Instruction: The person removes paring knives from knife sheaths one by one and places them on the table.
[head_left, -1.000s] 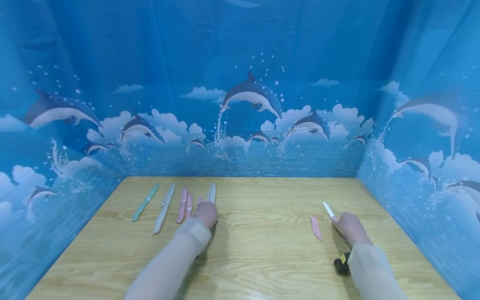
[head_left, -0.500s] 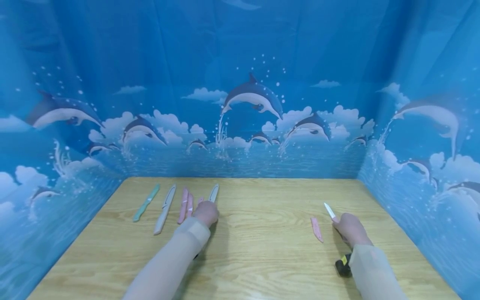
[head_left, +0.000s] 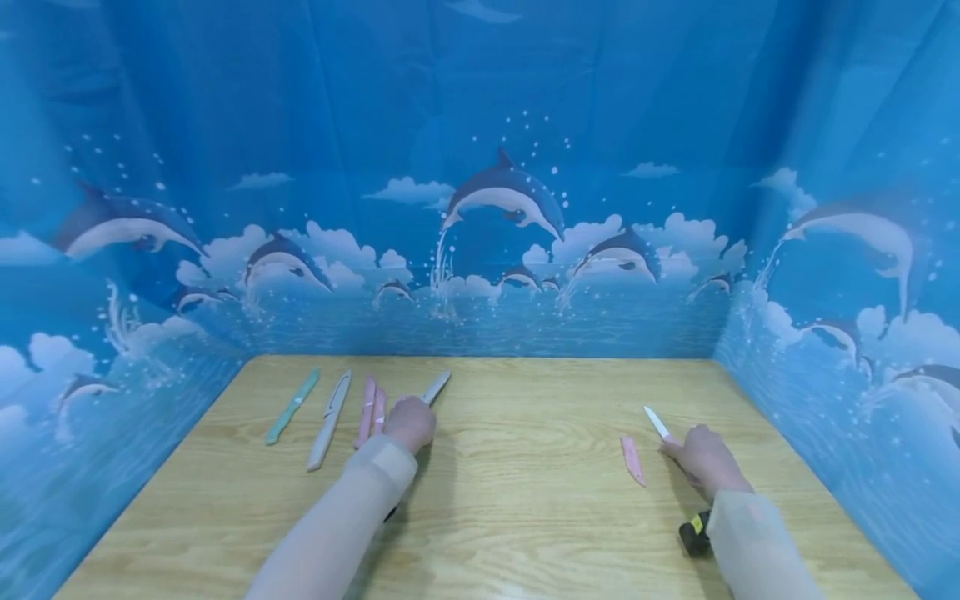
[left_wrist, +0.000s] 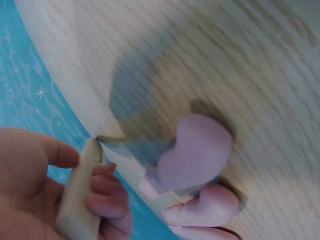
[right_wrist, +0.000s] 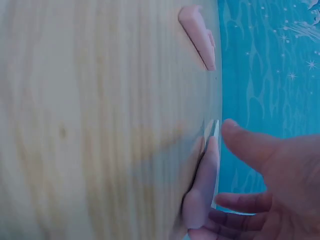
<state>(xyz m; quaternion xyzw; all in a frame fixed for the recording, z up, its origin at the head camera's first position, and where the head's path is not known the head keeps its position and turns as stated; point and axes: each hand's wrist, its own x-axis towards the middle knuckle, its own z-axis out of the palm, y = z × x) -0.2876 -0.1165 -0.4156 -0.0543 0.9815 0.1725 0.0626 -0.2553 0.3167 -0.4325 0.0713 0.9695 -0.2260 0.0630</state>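
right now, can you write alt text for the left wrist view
The left hand grips a pale knife handle. Pink handles lie nearby on a wood table, with a blue backdrop at the picture's left.

Pale knife [head_left: 437, 387] with its handle hidden by the left hand [head_left: 411, 423] overhead, both sleeves [head_left: 761, 546] cut off below, yellow label [head_left: 697, 524] seemingly too small to read

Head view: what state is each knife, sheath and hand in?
Mint-green slim knife: lying flat, apparently sheathed.
Long grey-white knife: lying flat, sheathed.
Slim pink knives: lying flat, apparently sheathed.
Beige-handled knife: tilted; sheathing unclear.
Left hand: gripping beige-handled knife.
Curved pink sheath: off, lying flat.
White-bladed pink-handled knife: blade bare.
Right hand: relaxed, at that knife's handle.
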